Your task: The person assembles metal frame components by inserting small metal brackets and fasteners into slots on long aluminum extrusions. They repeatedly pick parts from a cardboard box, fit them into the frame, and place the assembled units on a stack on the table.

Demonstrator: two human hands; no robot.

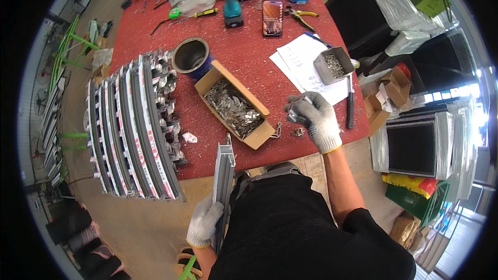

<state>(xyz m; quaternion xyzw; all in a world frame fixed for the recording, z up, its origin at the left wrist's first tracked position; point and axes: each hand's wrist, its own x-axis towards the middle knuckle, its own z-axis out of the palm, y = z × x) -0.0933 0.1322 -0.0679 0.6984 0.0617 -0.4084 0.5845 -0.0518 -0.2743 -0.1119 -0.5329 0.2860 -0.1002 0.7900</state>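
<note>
An aluminium profile (224, 176) stands upright against the near edge of the red bench (244, 57), at about 6 o'clock, gripped low down by the gloved left hand (204, 221), fingers wrapped around it. The gloved right hand (314, 115), at 3 o'clock from the profile's top, pinches a small metal bracket (293, 111) above the bench. A cardboard box of metal brackets (234, 105) lies between them, and stacked profiles (132, 124) lie at 9 o'clock.
</note>
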